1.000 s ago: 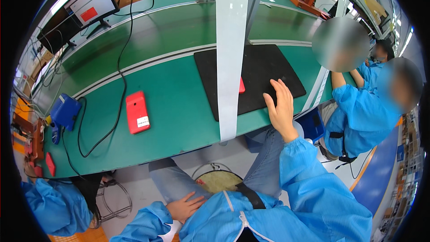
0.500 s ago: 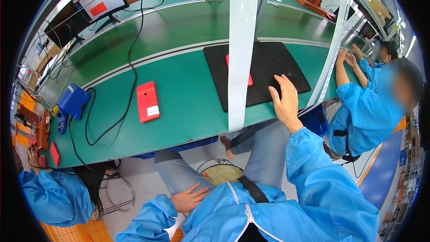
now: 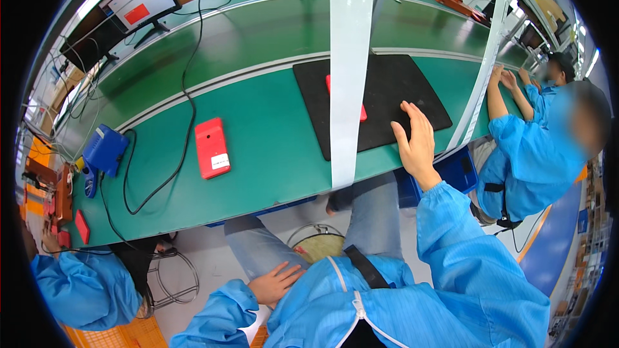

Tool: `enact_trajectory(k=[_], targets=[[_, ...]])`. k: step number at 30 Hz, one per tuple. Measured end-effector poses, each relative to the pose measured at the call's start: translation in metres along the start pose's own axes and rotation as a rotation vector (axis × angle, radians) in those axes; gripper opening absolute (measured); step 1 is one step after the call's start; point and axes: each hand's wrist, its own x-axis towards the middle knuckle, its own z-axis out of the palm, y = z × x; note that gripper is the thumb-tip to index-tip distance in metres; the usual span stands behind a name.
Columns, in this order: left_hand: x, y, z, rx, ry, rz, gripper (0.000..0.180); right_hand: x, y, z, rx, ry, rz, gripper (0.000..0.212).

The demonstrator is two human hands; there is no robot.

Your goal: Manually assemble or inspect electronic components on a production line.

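My right hand (image 3: 417,145) is held up at the bench's front edge, beside the right part of a black mat (image 3: 400,103). Its fingers are stretched out and nothing is in them. My left hand (image 3: 277,283) lies flat on my left thigh, fingers spread and holding nothing. On the mat is a red device (image 3: 363,113), mostly hidden behind a hanging white strip (image 3: 350,71). Another red handheld device (image 3: 212,148) with a white label lies on the green bench (image 3: 277,148), left of the mat.
A black cable (image 3: 185,87) trails over the bench to a blue device (image 3: 104,149). Monitors (image 3: 138,6) stand at the back left. Co-workers in blue smocks sit at the right (image 3: 535,148) and left (image 3: 87,290). A round stool (image 3: 319,245) shows between my knees.
My right hand has shifted slightly right and its fingers have drawn a little closer together. My left hand stays on my thigh. The whole view has moved slightly.
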Motion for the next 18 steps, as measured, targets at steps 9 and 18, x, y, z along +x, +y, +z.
enact_trajectory(k=[9, 18], targets=[[-0.0011, -0.0003, 0.0012, 0.08, -0.006, 0.018, 0.106, -0.001, 0.0028, 0.0038, -0.002, 0.018, -0.004, 0.049], [0.0007, 0.0018, 0.004, 0.065, 0.002, 0.033, 0.104, -0.0007, 0.0013, 0.001, 0.01, 0.013, 0.015, 0.05]])
